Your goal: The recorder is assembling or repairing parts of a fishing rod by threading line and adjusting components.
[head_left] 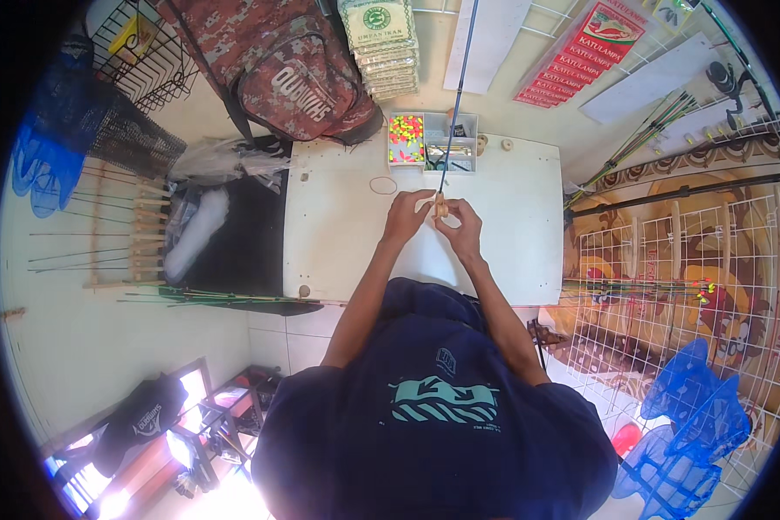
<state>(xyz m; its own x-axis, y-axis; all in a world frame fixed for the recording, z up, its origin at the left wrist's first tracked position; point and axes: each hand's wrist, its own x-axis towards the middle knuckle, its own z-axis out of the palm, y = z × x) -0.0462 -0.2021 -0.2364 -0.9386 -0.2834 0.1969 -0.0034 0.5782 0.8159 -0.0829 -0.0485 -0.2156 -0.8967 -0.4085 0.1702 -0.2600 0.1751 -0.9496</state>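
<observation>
A thin blue rod (457, 104) runs from the top of the view down to a small light wooden piece (440, 206) at its lower end, above the white table (503, 251). My left hand (404, 217) grips at the rod's lower end from the left, fingers bent toward the wooden piece. My right hand (461, 225) pinches that piece from the right. Beyond them sits a compartment box (449, 126) with pink and yellow small pieces (406, 130) and metal items. A loose tan rubber band (383, 185) lies left of the rod.
A camouflage bag (269, 69), stacked packets (377, 43) and hanging red packets (581, 56) are at the back. Slender rods rest in a wooden rack (147, 234) at left. A wire grid (641, 251) stands at right, with blue nets (685, 425) below it.
</observation>
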